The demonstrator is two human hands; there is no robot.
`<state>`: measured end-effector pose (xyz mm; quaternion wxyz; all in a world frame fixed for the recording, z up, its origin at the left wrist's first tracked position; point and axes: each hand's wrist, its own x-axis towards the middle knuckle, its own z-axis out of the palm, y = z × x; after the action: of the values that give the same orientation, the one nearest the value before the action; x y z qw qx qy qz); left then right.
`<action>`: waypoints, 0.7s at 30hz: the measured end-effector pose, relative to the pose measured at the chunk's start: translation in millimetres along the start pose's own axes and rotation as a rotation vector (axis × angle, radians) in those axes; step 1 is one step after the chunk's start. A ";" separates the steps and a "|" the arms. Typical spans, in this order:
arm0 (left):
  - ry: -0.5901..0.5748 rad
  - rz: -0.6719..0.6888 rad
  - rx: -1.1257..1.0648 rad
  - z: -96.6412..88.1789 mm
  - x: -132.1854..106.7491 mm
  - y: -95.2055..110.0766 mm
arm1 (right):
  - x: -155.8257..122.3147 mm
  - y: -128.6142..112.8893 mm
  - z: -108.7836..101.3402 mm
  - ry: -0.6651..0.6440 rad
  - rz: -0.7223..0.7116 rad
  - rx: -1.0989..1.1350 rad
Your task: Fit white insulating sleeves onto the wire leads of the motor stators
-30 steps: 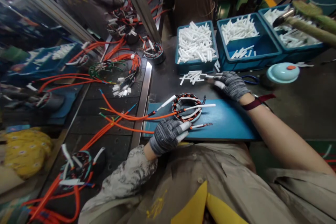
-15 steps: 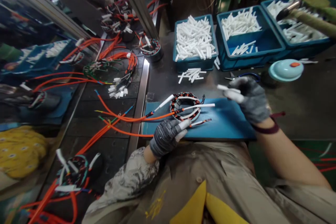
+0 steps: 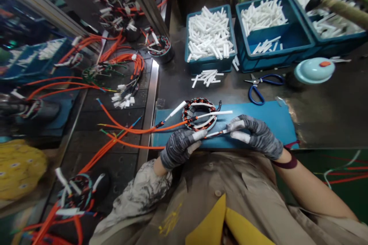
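A round wound stator [image 3: 200, 114] with orange leads lies on a blue mat [image 3: 267, 116] at the bench's near edge. My left hand [image 3: 179, 146], in a grey glove, pinches a thin lead wire [image 3: 216, 134] that runs out from the stator. At the wire's free end my right hand [image 3: 255, 134], also gloved, is closed on a short white sleeve tube. Two longer white-sleeved leads stick out of the stator to left and right.
Three blue bins of white sleeve tubes [image 3: 209, 34] stand at the back, with a loose pile of tubes [image 3: 206, 77] in front. Blue-handled scissors [image 3: 260, 84] and a pale blue lid [image 3: 314, 70] lie right of them. Orange wire harnesses [image 3: 120, 65] crowd the conveyor at left.
My right hand left the loose tube pile, came back with a white tube and now sits at the end of the wire my left hand holds. The scissors are uncovered.
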<state>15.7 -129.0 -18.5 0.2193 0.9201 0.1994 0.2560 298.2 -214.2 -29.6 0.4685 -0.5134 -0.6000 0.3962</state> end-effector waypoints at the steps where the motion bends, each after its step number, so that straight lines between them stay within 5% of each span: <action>1: 0.004 0.006 -0.003 0.8 -0.7 -0.4 | 1.7 -2.5 0.2 -0.034 -0.073 -0.042; 4: 0.001 0.034 -0.010 4.5 -3.3 -2.2 | 6.3 -9.4 7.5 -0.180 -0.040 -0.167; 8: -0.031 0.079 0.032 5.2 -4.6 -4.5 | 10.1 -14.9 30.6 -0.468 0.387 0.089; 10: -0.036 0.121 0.114 -0.9 -3.4 -5.4 | 10.4 -17.5 37.3 -0.479 0.503 0.247; 14: -0.021 0.123 0.386 -18.9 5.9 -8.9 | 4.1 -14.4 20.6 -0.161 0.528 0.342; 18: -0.241 0.024 0.409 -16.0 26.6 -14.3 | -9.1 12.7 -11.3 0.265 0.517 0.345; 21: -0.354 -0.104 0.355 -3.9 44.6 -18.1 | -16.5 36.3 -19.2 0.444 0.532 0.251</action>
<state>44.1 -91.5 -7.5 0.0984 0.9632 0.2467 0.0405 326.2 -224.8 -62.2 0.5271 -0.6635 -0.2759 0.4535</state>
